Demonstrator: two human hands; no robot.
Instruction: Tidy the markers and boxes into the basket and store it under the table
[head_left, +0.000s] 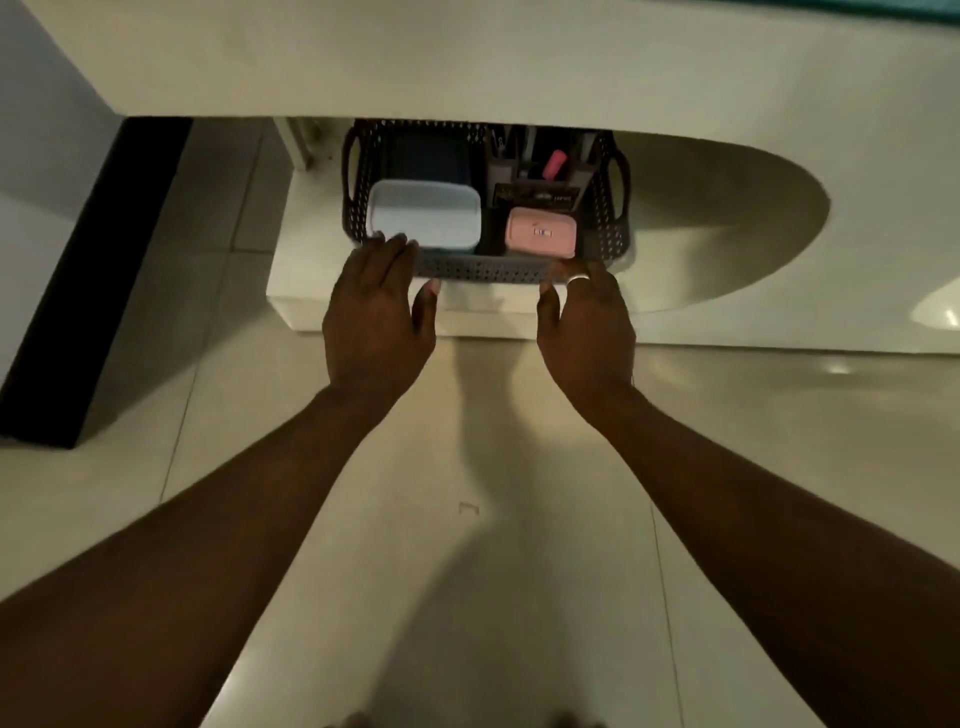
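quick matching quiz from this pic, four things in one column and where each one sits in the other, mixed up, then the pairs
Things:
1. white box
2. pink box
3. pink marker
4. basket

Places:
A. front right of the basket
B. on the white shelf beneath the table top
C. front left of the basket
D. back right of the basket

Pairs: 1-C, 2-A, 3-D, 4-B
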